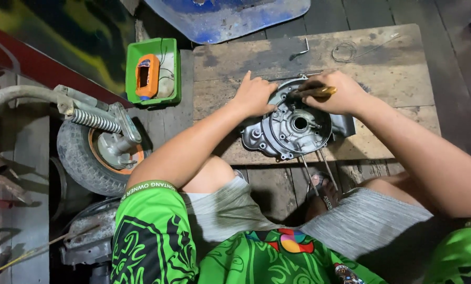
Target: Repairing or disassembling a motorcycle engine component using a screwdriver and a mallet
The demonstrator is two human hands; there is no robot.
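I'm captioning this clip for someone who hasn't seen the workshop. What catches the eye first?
A grey metal engine cover lies on a worn wooden board at centre, with the left hand steadying its rim and the right hand working a yellow-handled tool on it. At left, a small wheel with a coil spring lies beside a green tray.

A worn wooden board (403,79), stained dark in patches, lies flat on the dark plank floor (351,13). On the board rest a grey metal engine casing (293,126) near its front edge, a small bent metal hook (300,51) and a loop of thin wire (345,51) towards the back. On the floor just left of the board sits a green plastic tray (152,71), and further left a small tyred wheel (96,152) with an orange rim.
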